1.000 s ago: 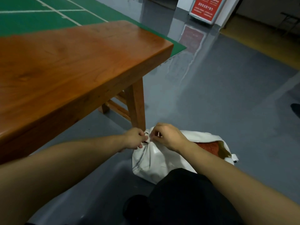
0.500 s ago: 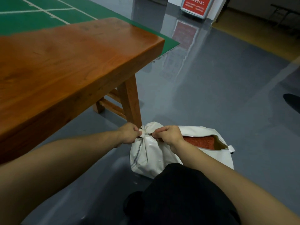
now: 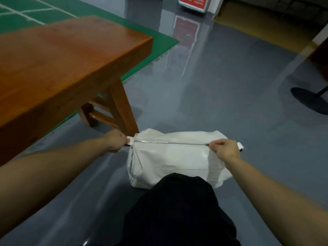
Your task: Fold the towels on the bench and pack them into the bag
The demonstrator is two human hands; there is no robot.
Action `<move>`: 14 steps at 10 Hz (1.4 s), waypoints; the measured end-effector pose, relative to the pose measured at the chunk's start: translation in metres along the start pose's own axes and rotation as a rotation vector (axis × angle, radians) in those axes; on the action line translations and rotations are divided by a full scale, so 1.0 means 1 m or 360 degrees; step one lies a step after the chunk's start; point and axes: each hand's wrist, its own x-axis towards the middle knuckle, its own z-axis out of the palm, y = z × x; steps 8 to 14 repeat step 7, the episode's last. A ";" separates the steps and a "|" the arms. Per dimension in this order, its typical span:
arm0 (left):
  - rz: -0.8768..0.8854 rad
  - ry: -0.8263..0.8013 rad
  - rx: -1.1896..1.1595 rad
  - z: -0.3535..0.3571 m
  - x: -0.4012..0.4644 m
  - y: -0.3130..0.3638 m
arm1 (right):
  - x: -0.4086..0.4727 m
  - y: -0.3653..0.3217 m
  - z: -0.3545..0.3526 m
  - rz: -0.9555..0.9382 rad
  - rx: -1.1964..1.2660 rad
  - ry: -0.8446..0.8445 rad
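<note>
A: Where's the bag (image 3: 174, 160)?

B: On the grey floor (image 3: 230, 96), a white zip bag lying lengthwise, its left end just beside the leg of the wooden bench (image 3: 71, 55). A dark-clothed knee (image 3: 177, 206) covers its near lower edge.

A: Anything showing inside it?

B: No. The zipper (image 3: 168, 142) runs shut along the top from the left end to the slider, so whatever it holds is hidden. No towel can be seen anywhere in this view.

A: And the hands?

B: The left hand (image 3: 115, 141) is curled round the white tab (image 3: 130, 140) at the bag's left end, gripping it. The right hand (image 3: 224, 150) pinches the zipper pull (image 3: 207, 144) between thumb and fingertips near the right end. A second white tab (image 3: 240, 145) sticks out just past that hand.

A: What's around it?

B: The bench top is bare wood. Behind it lies a green court mat (image 3: 35, 13) with white lines. Far back stands a red sign (image 3: 193, 2), mirrored in the glossy floor, and a dark round base (image 3: 308, 100) sits at the right edge
</note>
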 end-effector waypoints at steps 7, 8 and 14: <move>0.0284 0.0042 -0.0129 0.015 -0.023 0.001 | 0.009 -0.013 0.004 -0.0787 -0.0391 -0.0019; 0.0284 0.0042 -0.0129 0.015 -0.023 0.001 | 0.009 -0.013 0.004 -0.0787 -0.0391 -0.0019; 0.0284 0.0042 -0.0129 0.015 -0.023 0.001 | 0.009 -0.013 0.004 -0.0787 -0.0391 -0.0019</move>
